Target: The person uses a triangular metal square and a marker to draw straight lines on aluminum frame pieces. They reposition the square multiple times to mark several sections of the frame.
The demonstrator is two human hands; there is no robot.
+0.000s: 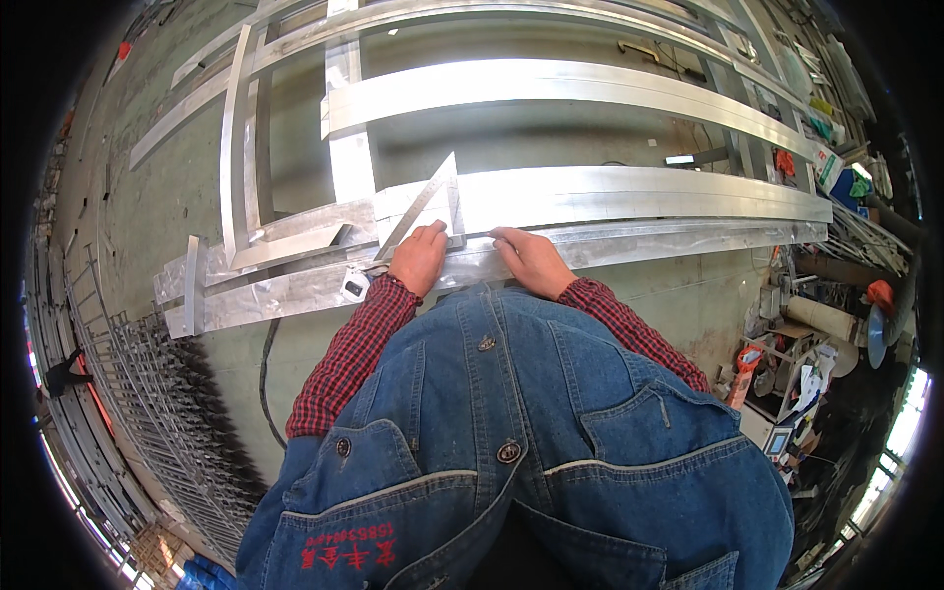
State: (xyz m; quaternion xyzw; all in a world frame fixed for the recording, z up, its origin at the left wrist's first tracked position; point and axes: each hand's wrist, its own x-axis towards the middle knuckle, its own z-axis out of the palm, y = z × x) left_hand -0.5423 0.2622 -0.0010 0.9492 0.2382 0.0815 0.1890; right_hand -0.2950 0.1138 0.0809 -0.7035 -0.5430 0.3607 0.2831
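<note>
A metal set square [447, 202] lies across the near edge of a wide, bright metal profile [610, 194]. Its long slanted side points away from me. My left hand [420, 260] is closed on its near edge, fingertips resting by the base. Just to the right, my right hand [534, 262] has its thumb and fingers pinched at the profile's near edge. A thin dark tip shows by those fingers, too small to name. Beside my left wrist sits a white tape measure [355, 285] on the lower metal bars.
Another long metal profile [570, 84] runs across the frame farther off. A short angled bar [194, 285] lies at the left end. Stacked metal racks [147, 413] stand at the lower left; a cluttered cart [782, 393] stands at the right. A black cable [265, 379] trails down the floor.
</note>
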